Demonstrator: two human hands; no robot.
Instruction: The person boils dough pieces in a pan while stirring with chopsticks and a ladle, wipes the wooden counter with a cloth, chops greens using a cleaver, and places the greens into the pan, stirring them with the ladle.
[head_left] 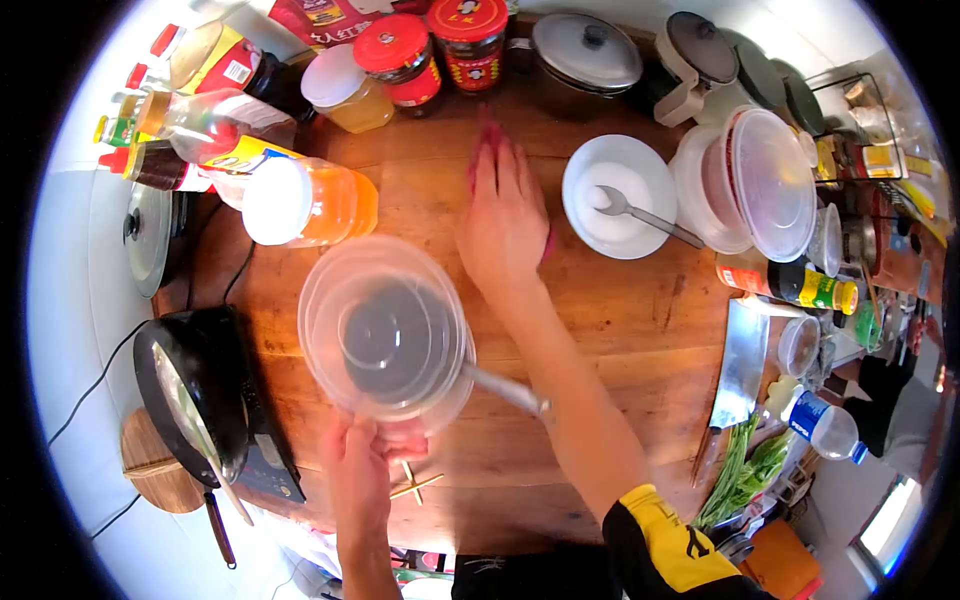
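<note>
My left hand [362,455] grips the near rim of a clear plastic bowl [322,345], raised above the wooden table. A dark grey round shape shows through its middle, and a metal handle [505,388] sticks out from it to the right; which utensil it belongs to I cannot tell. My right hand [503,225] presses down on a pink cloth [486,135], fingers extended forward, with most of the cloth hidden under the palm. Right of that hand stands a white bowl [600,232] of white granules with a grey spoon [645,214] in it.
Jars [405,62] and a lidded pot [587,55] line the back. An orange-filled jar [335,202] and bottles stand left, above a wok [190,390]. Stacked plastic tubs [770,185], a cleaver [741,360] and green vegetables [745,470] lie right. Chopsticks [412,485] lie near the left hand.
</note>
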